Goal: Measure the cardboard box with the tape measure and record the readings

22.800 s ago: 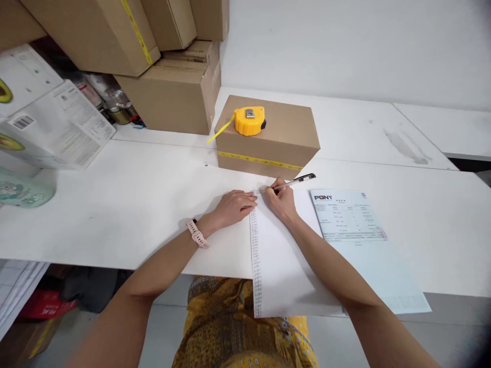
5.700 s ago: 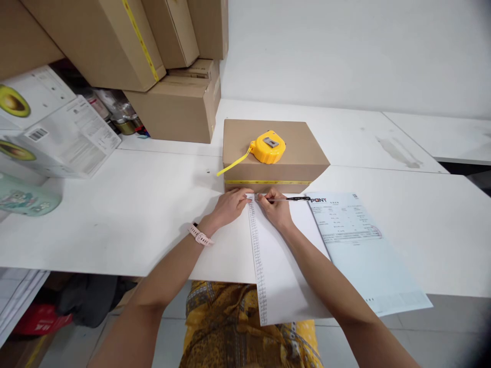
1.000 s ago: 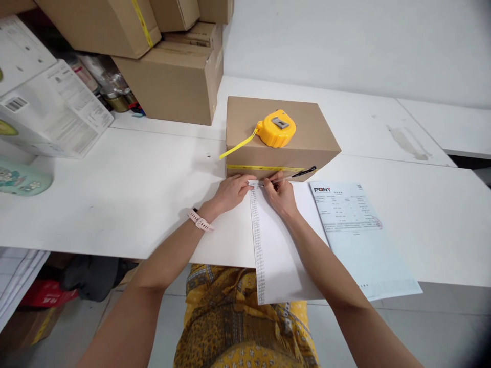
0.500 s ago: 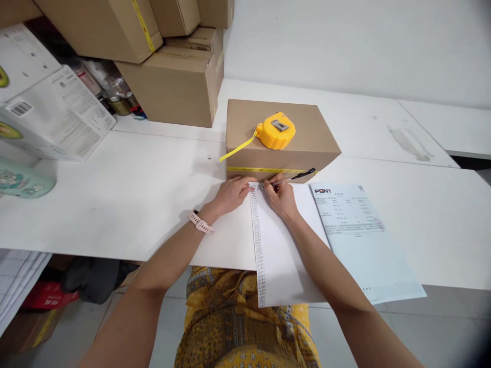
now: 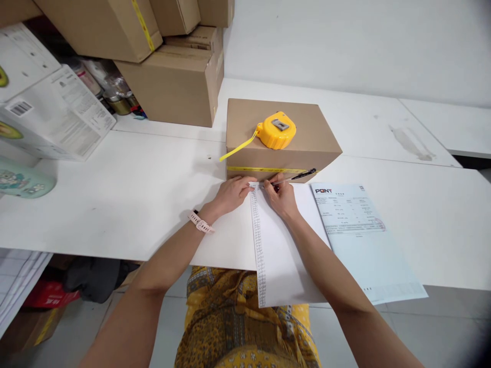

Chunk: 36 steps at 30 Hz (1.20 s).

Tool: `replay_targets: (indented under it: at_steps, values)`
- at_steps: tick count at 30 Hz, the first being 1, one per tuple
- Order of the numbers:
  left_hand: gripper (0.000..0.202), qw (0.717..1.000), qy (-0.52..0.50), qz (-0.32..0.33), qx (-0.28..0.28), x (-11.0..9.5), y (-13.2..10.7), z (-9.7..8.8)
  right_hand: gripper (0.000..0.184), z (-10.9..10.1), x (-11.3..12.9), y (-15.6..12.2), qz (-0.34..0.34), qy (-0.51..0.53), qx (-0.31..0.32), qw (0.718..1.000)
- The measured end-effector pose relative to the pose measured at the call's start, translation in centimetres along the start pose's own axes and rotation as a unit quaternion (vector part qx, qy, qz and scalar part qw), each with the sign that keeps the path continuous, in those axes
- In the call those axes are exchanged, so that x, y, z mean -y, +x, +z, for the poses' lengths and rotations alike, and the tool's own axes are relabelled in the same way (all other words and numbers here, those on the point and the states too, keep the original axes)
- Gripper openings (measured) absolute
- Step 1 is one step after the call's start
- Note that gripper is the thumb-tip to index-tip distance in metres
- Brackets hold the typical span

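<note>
My right hand (image 5: 283,198) is closed round a pen (image 5: 305,174) with a clear barrel and a black end, its tip down near the top of a white sheet of paper (image 5: 286,266). A narrow column of small dark marks runs down the sheet's left edge. Fingers stretched out, my left hand (image 5: 233,194) lies on the table with its fingertips at the sheet's top left corner. Just behind both hands stands a closed cardboard box (image 5: 280,159) with yellow tape along its front. On the box rests a yellow tape measure (image 5: 276,131) with a strap.
A pale blue printed document (image 5: 364,240) lies right of the sheet; both overhang the front edge of the white table (image 5: 134,204). Stacked cardboard boxes (image 5: 172,87) stand at the back left. White cartons (image 5: 57,112) and a mint-green bottle (image 5: 26,178) are at the far left.
</note>
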<state>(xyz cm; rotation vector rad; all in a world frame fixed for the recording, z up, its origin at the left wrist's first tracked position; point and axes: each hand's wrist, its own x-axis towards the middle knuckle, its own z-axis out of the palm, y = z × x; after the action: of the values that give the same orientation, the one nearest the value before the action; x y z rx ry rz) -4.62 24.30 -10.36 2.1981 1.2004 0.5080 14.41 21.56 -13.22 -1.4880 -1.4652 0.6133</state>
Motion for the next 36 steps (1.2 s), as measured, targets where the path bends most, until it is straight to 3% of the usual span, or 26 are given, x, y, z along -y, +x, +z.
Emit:
replay_targets:
  at_steps: [36]
  values:
    - [0.033,1.000,-0.008,0.003,0.000,0.18,0.12,0.19,0.021,0.05,-0.22,0.00,0.006,0.004,-0.022,1.000]
